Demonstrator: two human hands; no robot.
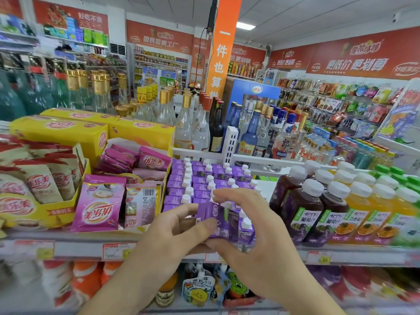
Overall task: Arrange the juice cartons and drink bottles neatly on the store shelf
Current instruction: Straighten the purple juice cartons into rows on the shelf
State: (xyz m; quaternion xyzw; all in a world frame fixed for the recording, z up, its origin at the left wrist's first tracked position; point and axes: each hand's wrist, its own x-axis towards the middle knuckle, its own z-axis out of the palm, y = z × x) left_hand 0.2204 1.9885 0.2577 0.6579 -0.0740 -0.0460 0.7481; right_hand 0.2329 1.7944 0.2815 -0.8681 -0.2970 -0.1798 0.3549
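2 hands (175,226) (247,223) hold purple carton (214,218) at shelf (77,247) front.

Juice cartons in the middle of the store shelf, sachets to their left, drink bottles to their right.

The juice cartons (197,180) stand in rows running from the front edge of the store shelf (75,247) to its back. At the front of the rows both hands meet on the front carton (214,220): the left hand (172,230) grips it from the left, the right hand (252,226) reaches over its top and right side. Left of the cartons sit display boxes of sachets (102,205), with flat boxes (61,130) behind them. Right of the cartons stand the drink bottles (318,208), also in rows. Behind everything, tall glass bottles (200,123) crowd a farther shelf. Pouches (198,289) lie on the shelf below.
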